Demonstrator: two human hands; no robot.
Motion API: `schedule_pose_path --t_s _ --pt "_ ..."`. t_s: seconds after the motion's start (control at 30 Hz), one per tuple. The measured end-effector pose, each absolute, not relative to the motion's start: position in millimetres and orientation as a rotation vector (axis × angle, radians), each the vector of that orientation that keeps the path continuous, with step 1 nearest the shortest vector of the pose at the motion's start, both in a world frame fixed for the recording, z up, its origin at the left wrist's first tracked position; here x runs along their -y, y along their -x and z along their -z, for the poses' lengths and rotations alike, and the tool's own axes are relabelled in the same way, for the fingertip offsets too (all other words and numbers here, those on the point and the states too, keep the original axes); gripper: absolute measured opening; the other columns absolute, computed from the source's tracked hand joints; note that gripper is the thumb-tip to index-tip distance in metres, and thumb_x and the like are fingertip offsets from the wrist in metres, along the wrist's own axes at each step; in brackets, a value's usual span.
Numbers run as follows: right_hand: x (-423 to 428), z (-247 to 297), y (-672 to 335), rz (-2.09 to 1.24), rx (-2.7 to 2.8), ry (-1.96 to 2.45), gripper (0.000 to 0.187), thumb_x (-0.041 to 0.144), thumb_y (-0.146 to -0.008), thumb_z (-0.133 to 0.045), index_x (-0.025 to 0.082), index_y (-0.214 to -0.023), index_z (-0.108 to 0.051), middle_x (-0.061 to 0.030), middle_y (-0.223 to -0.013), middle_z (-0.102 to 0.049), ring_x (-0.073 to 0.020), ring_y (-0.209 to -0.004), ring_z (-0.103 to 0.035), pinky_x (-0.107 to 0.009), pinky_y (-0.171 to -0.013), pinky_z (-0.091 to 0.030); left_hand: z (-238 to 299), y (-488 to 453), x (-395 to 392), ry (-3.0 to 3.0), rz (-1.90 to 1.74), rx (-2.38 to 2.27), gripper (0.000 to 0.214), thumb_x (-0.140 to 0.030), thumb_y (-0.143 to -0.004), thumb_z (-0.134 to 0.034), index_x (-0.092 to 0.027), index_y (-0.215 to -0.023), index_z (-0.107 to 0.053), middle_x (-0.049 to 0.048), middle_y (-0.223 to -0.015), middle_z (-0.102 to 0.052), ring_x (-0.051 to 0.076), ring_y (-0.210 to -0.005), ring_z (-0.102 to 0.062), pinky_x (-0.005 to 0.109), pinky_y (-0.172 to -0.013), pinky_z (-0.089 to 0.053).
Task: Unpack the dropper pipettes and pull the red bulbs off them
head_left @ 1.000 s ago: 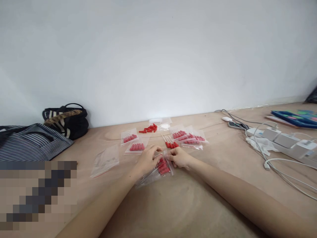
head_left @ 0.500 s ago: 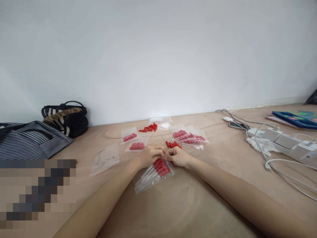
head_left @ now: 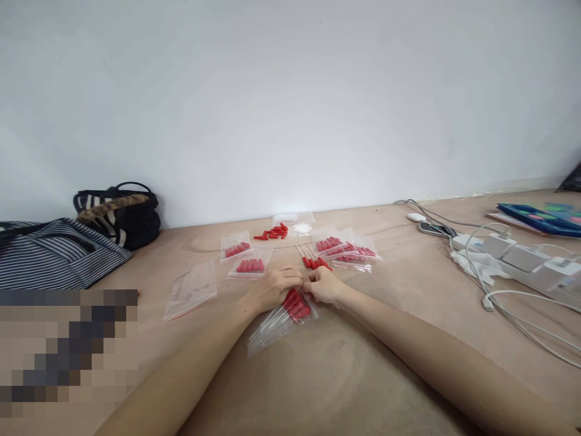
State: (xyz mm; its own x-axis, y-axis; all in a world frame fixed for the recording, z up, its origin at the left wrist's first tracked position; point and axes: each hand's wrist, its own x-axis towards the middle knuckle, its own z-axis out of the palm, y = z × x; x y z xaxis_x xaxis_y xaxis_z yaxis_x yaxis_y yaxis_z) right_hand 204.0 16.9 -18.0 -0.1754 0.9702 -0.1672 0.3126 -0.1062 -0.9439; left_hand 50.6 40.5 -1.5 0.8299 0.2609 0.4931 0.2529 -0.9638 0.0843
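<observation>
A clear zip bag [head_left: 267, 334] lies tilted on the table in front of me, holding several thin pale sticks with red ends [head_left: 297, 304]. My left hand [head_left: 278, 287] is closed on the bag's upper edge, its fingers curled. Close beside it, my right hand [head_left: 325, 285] pinches the same edge between thumb and fingers. Just behind my right hand lie loose red-ended sticks [head_left: 312, 261], partly hidden by it. Two filled zip bags, one farther back [head_left: 236, 247] and one nearer [head_left: 249, 265], rest beyond my left hand.
More filled bags [head_left: 347, 247] overlap at the back right. Small red pieces [head_left: 272, 232] lie in a heap near the wall. A flat clear bag [head_left: 193, 289] is at left. Striped [head_left: 63, 254] and black bags [head_left: 131, 221] stand far left; a power strip [head_left: 521, 266] with cables sits right.
Both hands stay at the bag's edge, with only slight finger movement. The view has shifted a little; the other things keep their places.
</observation>
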Motion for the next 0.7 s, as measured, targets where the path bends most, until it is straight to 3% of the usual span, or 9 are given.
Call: schedule_pose_path --t_s 0.3,0.43,0.53,0.63,0.7 --pt "-17 13 -209 -1.262 1.517 1.509 0.028 0.014 -0.067 -0.057 0.016 -0.043 -0.043 0.0076 -0.032 -0.037 -0.0035 -0.031 -0.032 -0.018 -0.033 -0.02 0 -44 -42 -2.869 -0.866 -0.529 0.027 -0.011 -0.084 -0.035 -0.018 -0.075 -0.059 0.0046 -0.082 -0.065 0.014 -0.08 -0.058 0.027 -0.074 -0.047" --pt "-12 6 -214 -1.319 1.514 1.474 0.015 0.012 -0.073 -0.051 0.017 -0.059 -0.047 0.009 -0.037 -0.041 -0.0039 -0.03 -0.034 -0.017 -0.031 -0.024 -4 -39 -37 -2.678 -0.884 -0.84 0.016 -0.022 -0.084 -0.043 -0.017 -0.091 -0.056 0.0079 -0.102 -0.06 0.017 -0.093 -0.057 0.032 -0.081 -0.047" --pt "-9 6 -220 -1.34 1.507 1.43 0.012 0.006 -0.071 -0.048 0.018 -0.074 -0.048 0.0111 -0.043 -0.043 -0.0041 -0.032 -0.038 -0.015 -0.032 -0.027 -4 -32 -15 -2.539 -0.845 -1.161 0.044 -0.036 -0.081 -0.049 -0.013 -0.117 -0.042 0.0158 -0.119 -0.051 0.025 -0.108 -0.051 0.042 -0.087 -0.044" --pt "-9 9 -228 -1.369 1.546 1.367 0.011 0.005 -0.068 -0.05 0.016 -0.071 -0.05 0.0103 -0.045 -0.044 -0.0031 -0.032 -0.036 -0.015 -0.032 -0.025 -3 -23 18 -2.553 -0.628 -1.295 0.076 -0.05 -0.073 -0.055 -0.012 -0.132 -0.024 0.0202 -0.131 -0.039 0.033 -0.118 -0.04 0.049 -0.091 -0.039" --pt "-10 12 -232 -1.378 1.573 1.301 0.011 0.004 -0.064 -0.054 0.015 -0.068 -0.053 0.01 -0.045 -0.044 -0.0024 -0.034 -0.035 -0.015 -0.035 -0.026 -2 -19 35 -2.583 -0.501 -1.276 0.084 -0.051 -0.071 -0.057 -0.014 -0.135 -0.017 0.0197 -0.136 -0.033 0.035 -0.121 -0.035 0.051 -0.093 -0.037"
